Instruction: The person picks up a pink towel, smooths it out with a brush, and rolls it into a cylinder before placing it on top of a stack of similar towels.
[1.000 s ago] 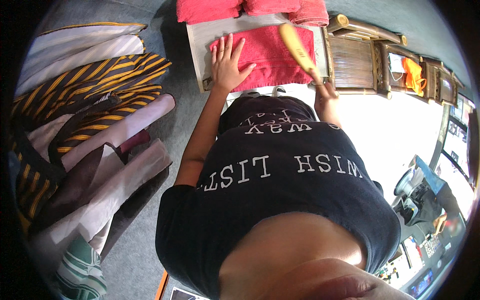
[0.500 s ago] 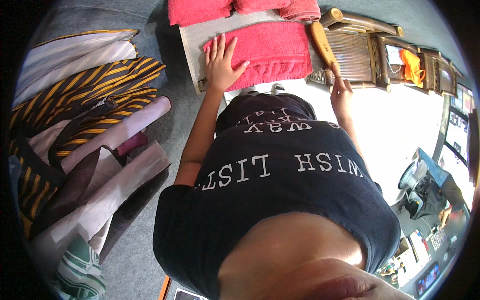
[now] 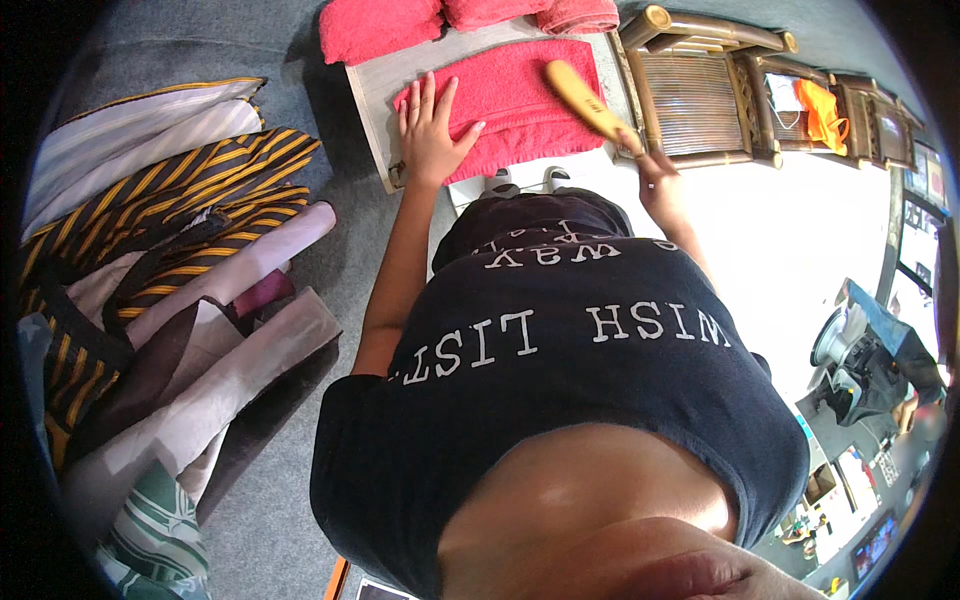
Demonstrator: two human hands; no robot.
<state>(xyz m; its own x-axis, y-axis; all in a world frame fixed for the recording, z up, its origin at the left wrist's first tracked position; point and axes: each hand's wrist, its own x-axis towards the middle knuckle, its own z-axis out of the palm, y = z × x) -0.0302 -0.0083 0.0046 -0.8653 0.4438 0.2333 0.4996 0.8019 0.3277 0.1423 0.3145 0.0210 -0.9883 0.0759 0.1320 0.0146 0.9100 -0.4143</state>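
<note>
A red towel [image 3: 510,95] lies spread on a pale board-like table [image 3: 372,110] in front of me. My left hand [image 3: 432,140] rests flat on the towel's left part, fingers stretched out and a little apart. In my right hand [image 3: 660,185] is the thin handle of a wooden brush [image 3: 582,97], with fingers closed round it. The brush's long, rounded tan back faces up and slants over the right part of the towel. Its underside is hidden, so I cannot tell whether it touches the cloth.
Several rolled or folded red towels [image 3: 490,12] sit along the table's far edge. Bamboo chairs [image 3: 695,100] stand to the right, one bearing an orange cloth [image 3: 825,122]. Striped fabrics [image 3: 180,190] and fabric rolls [image 3: 240,262] hang or lie at left. A person [image 3: 915,430] is at a desk, lower right.
My right hand has moved left with the brush, from beside the towel's right edge to over its right part. My left hand stays flat on the towel.
</note>
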